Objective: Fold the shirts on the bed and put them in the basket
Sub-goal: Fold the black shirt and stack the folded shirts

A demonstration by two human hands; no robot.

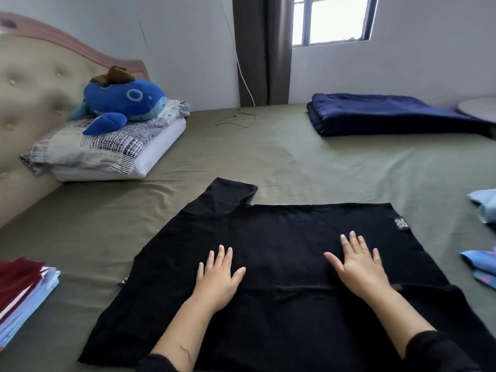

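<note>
Left hand (217, 277) and right hand (358, 264) both flat, fingers straight, pressing on black shirt (281, 237) spread on olive bed (322, 170). Folded stack (24, 294) left of shirt, light blue clothes (483, 205) right, navy blanket (389, 114) beyond.

**Bedroom in a home**

Domestic sleeping room, shown by a wide bed (308, 162) under an olive-green sheet, backed by a tufted beige headboard (29, 84) with a pink wooden frame. Stacked pillows (107, 151) at the head, topped by a blue whale plush toy (126, 100). Folded navy blanket (389, 114) at the far side. Plain white walls, a barred window (332, 20) with a brown curtain (263, 49) drawn aside. Clothing spread and piled across the sheet, including a stack of folded shirts (24, 294) at the left edge.
</note>
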